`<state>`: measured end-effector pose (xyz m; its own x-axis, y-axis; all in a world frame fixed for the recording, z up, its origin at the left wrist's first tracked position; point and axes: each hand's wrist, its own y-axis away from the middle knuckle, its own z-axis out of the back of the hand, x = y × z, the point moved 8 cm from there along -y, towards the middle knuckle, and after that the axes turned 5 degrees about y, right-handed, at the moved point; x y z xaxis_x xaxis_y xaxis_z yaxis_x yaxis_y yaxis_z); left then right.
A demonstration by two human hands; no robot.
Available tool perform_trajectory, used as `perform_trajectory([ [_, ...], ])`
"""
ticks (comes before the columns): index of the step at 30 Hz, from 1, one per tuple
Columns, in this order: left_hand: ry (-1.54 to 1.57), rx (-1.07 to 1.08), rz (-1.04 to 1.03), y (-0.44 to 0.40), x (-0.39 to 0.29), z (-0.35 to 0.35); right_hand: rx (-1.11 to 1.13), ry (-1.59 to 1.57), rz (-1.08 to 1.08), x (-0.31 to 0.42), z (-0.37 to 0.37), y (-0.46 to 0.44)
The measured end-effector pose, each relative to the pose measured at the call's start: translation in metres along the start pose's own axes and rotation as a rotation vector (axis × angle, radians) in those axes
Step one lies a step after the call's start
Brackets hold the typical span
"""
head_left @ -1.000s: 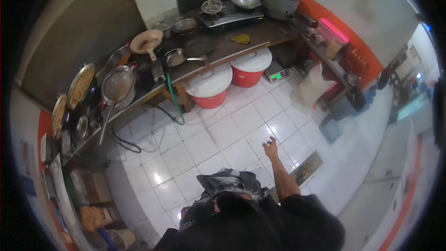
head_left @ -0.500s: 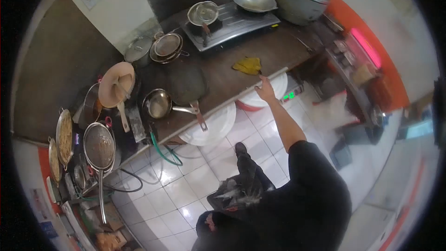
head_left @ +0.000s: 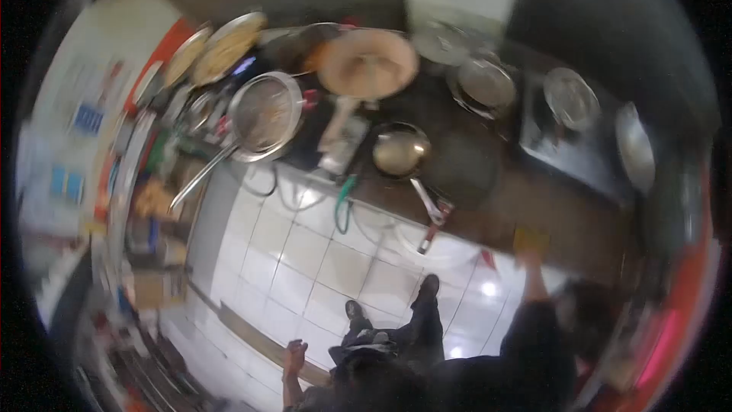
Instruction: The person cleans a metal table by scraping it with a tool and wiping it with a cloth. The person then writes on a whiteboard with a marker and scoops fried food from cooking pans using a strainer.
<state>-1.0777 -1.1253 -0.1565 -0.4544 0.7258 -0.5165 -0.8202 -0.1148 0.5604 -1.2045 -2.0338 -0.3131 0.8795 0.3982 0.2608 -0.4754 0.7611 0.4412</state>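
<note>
My right hand (head_left: pixel 528 258) reaches the front edge of the dark counter (head_left: pixel 564 217), up against a yellow cloth (head_left: pixel 531 238). Motion smears its fingers, so whether they grip the cloth cannot be made out. Low in the view, my left hand (head_left: pixel 295 354) hangs over the floor, away from the counter, with loosely bent fingers and nothing visible in it. To the left of the cloth sit a small metal saucepan (head_left: pixel 400 149) and a dark flat pan whose reddish-brown handle (head_left: pixel 431 236) juts past the counter edge.
A long-handled strainer (head_left: pixel 264 117), a wide pinkish pan (head_left: pixel 369 65) and round trays (head_left: pixel 229 49) crowd the left. More sieves (head_left: pixel 486 84) lie at the back. On the right is a stove (head_left: pixel 568 156) with a metal wok (head_left: pixel 635 149). A green hose (head_left: pixel 342 210) hangs over the edge.
The view has swung left, shifting the counter items rightward in the picture. My left hand has come into view. My right hand remains by the yellow cloth, now blurred.
</note>
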Motion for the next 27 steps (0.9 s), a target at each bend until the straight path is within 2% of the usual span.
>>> perform_trajectory([
  [1, 0.091, -0.010, 0.090, 0.014, 0.005, -0.002, 0.040, -0.006, 0.163, 0.033, -0.012, 0.032],
  [3, 0.335, -0.167, 0.039, 0.010, 0.053, -0.011, 0.276, -0.042, 0.420, 0.118, -0.029, 0.108],
  [4, 0.481, -0.207, 0.023, 0.026, 0.042, -0.011, 0.453, -0.034, 0.518, 0.170, -0.035, 0.156],
  [5, 0.612, -0.239, 0.001, 0.040, -0.007, 0.012, 0.646, -0.006, 0.607, 0.223, -0.044, 0.213],
  [7, 0.795, -0.279, 0.063, 0.050, -0.043, 0.040, 0.933, 0.067, 0.766, 0.340, -0.060, 0.324],
  [8, 0.946, -0.300, 0.096, 0.043, -0.048, 0.054, 1.099, 0.091, 0.765, 0.400, -0.065, 0.390],
  [9, 1.095, -0.314, 0.123, 0.038, -0.050, 0.066, 1.052, 0.091, 0.895, 0.447, -0.087, 0.438],
  [10, 1.309, -0.319, 0.120, 0.016, -0.042, 0.068, 1.159, -0.130, 1.134, 0.517, -0.075, 0.519],
  [11, 1.523, -0.315, 0.121, -0.005, -0.030, 0.066, 1.105, -0.157, 1.207, 0.548, -0.102, 0.559],
  [12, 1.614, -0.294, 0.049, -0.016, -0.035, 0.076, 1.249, -0.199, 1.186, 0.580, -0.135, 0.603],
  [14, 1.823, -0.260, -0.126, -0.053, -0.031, 0.112, 1.281, -0.241, 1.216, 0.632, -0.204, 0.670],
  [15, 1.945, -0.245, -0.213, -0.074, -0.017, 0.126, 1.137, -0.236, 1.371, 0.651, -0.218, 0.695],
  [17, 2.008, -0.358, -0.341, -0.101, 0.018, 0.175, 0.829, -0.240, 1.678, 0.698, -0.235, 0.746],
  [19, 1.886, -0.599, -0.374, -0.116, 0.058, 0.229, 1.361, -0.003, 1.408, 0.728, -0.241, 0.786],
  [21, 2.027, -0.541, 0.079, -0.119, 0.062, 0.283, 1.584, -0.015, 1.268, 0.762, -0.233, 0.815],
  [23, 1.933, -0.329, -0.147, -0.134, 0.047, 0.345, 1.518, -0.281, 1.325, 0.812, -0.227, 0.822],
  [25, 2.037, 0.144, -0.594, -0.137, 0.010, 0.394, 1.310, -0.325, 1.290, 0.882, -0.243, 0.814],
  [26, 1.915, 0.019, -0.478, -0.149, 0.026, 0.405, 1.335, -0.363, 1.265, 0.914, -0.239, 0.823],
  [27, 1.931, 0.100, -0.372, -0.155, 0.031, 0.420, 1.356, -0.407, 1.252, 0.948, -0.231, 0.833],
])
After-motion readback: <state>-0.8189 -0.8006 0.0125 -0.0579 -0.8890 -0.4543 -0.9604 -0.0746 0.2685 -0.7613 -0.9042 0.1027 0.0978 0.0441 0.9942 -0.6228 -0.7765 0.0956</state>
